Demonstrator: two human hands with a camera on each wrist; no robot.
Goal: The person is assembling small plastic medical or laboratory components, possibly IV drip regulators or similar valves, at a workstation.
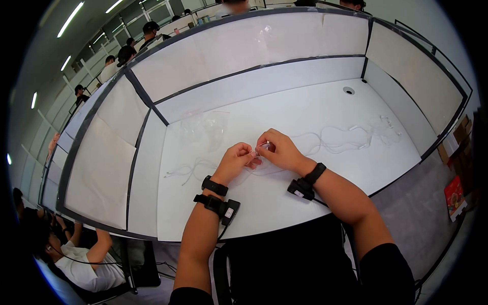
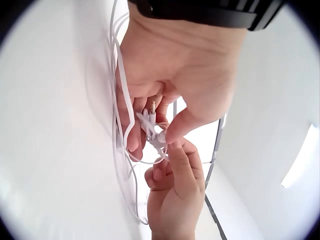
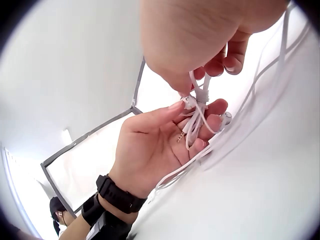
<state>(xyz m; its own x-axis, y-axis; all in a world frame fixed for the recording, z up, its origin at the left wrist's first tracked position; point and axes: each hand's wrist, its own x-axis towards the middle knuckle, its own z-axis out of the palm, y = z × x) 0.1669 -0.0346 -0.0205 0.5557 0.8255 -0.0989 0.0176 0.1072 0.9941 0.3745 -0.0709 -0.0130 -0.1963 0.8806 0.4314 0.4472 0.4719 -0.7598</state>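
A small coiled bundle of white earphone cable [image 1: 258,148] sits between both hands over the middle of the white table [image 1: 284,203]. My left hand [image 1: 248,154] holds it, with the thumb pressing the wrapped part [image 2: 152,132] against curled fingers. A metal jack plug [image 2: 153,107] sticks out of the bundle. My right hand [image 1: 265,147] pinches the wrap [image 3: 198,102] from above with thumb and fingertips. An earbud [image 3: 226,118] lies by the left fingertips. Loose cable trails from the bundle down onto the table.
More white earphone cables lie loose to the left [image 1: 187,170] and to the right [image 1: 351,140]. Clear plastic bags [image 1: 203,124] rest behind the hands. A round cable hole [image 1: 348,90] is at the back right. White partition walls [image 1: 244,46] enclose the table; other people sit beyond them.
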